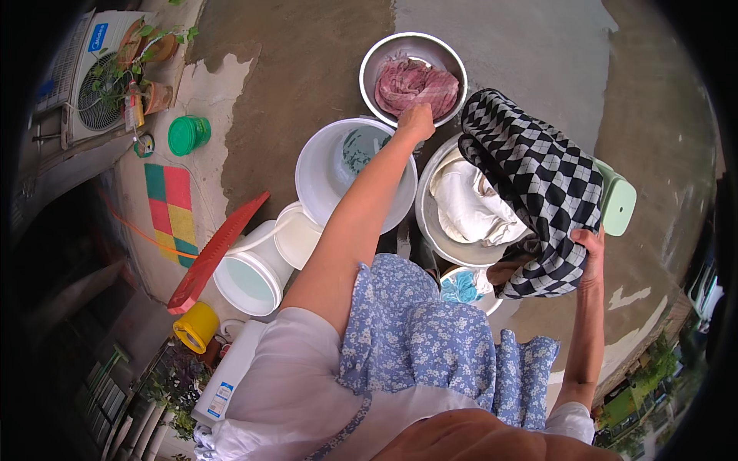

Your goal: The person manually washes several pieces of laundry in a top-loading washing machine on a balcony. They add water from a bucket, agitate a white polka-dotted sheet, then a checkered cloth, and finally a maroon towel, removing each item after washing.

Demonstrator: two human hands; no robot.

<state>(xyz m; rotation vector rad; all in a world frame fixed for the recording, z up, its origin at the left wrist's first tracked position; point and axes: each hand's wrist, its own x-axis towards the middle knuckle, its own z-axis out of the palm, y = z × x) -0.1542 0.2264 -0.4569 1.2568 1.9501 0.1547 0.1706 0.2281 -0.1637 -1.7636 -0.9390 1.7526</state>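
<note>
My left hand (417,121) is closed over the near rim of a stainless steel basin (414,39), its fingers partly hidden. A bunched dusky-pink cloth (416,86) lies in that basin, right by my knuckles. On the right, my right hand (589,253) grips the edge of a thick black-and-grey checked fabric item (542,167), thumb on top. The item stands folded, partly over a large metal basin (425,222) that holds white cloth (475,201). Behind it shows a pale green plastic stool (618,201).
Under my left arm stands a large white bucket (314,167). A white pail of water (248,282) and a red serrated plastic strip (222,250) are at left. A small tub (490,304) near my skirt holds blue and white cloth. The concrete floor (300,63) has wet patches.
</note>
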